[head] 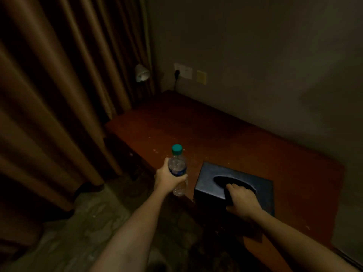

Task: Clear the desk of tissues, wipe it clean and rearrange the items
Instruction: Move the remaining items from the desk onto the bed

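A reddish-brown wooden desk [225, 134] runs along the wall in dim light. My left hand [168, 177] grips a clear plastic water bottle [177, 165] with a teal cap and blue label, held upright at the desk's near left edge. A dark square tissue box [212, 185] with an oval opening on top sits near the front edge. My right hand [242, 200] grips the box at its near side, fingers hooked into the opening and thumb on the front face. No tissue shows in the opening. Small pale specks dot the desk surface beyond the bottle.
Brown curtains [59, 95] hang at the left down to the patterned floor [88, 222]. A wall socket [182, 70] with a plugged black cord sits above the desk's far corner, a pale lamp [141, 73] beside it. The grey wall [265, 65] bounds the desk's right side.
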### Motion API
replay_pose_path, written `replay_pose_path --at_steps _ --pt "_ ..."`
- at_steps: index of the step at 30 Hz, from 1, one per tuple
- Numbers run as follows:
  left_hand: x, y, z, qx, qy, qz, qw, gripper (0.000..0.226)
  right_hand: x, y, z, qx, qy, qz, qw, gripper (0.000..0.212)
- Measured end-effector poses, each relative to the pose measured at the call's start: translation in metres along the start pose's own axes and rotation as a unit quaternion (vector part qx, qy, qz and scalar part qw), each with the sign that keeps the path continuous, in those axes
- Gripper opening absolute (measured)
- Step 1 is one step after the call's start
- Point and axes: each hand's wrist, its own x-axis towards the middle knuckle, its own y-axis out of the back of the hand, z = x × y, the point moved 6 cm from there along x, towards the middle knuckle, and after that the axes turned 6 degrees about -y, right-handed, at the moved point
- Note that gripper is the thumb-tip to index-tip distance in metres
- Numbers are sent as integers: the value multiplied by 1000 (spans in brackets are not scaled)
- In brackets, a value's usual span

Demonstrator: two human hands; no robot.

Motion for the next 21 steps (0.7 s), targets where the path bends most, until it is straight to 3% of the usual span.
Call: replay_pose_path --at_steps 9,15,21 --pt "-107 179 -99 -26 129 225 965 69 9 29 -197 -42 211 29 976 50" --pt "-256 323 -185 -18 206 369 906 75 -44 11 -387 -68 359 38 930 48" --pt "-439 412 -269 6 295 481 826 78 -143 -36 -572 -100 505 36 856 52"
